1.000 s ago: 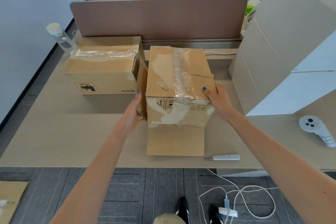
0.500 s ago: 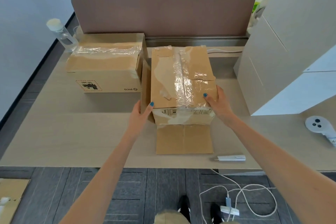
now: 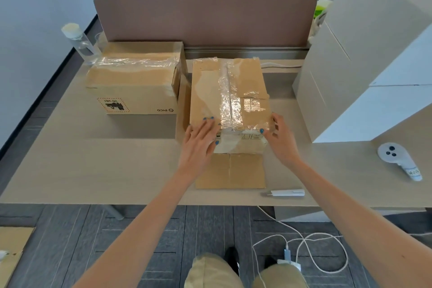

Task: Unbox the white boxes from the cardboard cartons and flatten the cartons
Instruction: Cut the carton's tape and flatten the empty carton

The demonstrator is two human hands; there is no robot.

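Note:
A taped brown carton (image 3: 228, 98) stands in the middle of the table, its top sealed with crinkled clear tape. One flap (image 3: 230, 170) lies flat on the table in front of it. My left hand (image 3: 198, 145) rests with straight fingers on the carton's near left top corner. My right hand (image 3: 279, 139) holds the near right corner, thumb on the front face. A second taped carton (image 3: 133, 84) sits to the left, printed side facing me. No white box shows.
A white box cutter (image 3: 286, 193) lies near the table's front edge. A white controller (image 3: 397, 159) rests at the right, a clear bottle (image 3: 78, 41) at the back left. Large pale panels (image 3: 364, 65) stand on the right. A divider (image 3: 205, 18) closes the back; a person stands beyond it.
My left hand has moved from the carton's left side up onto its near top corner. My right hand has slid to the near right corner. The carton sits lower and flatter on the table.

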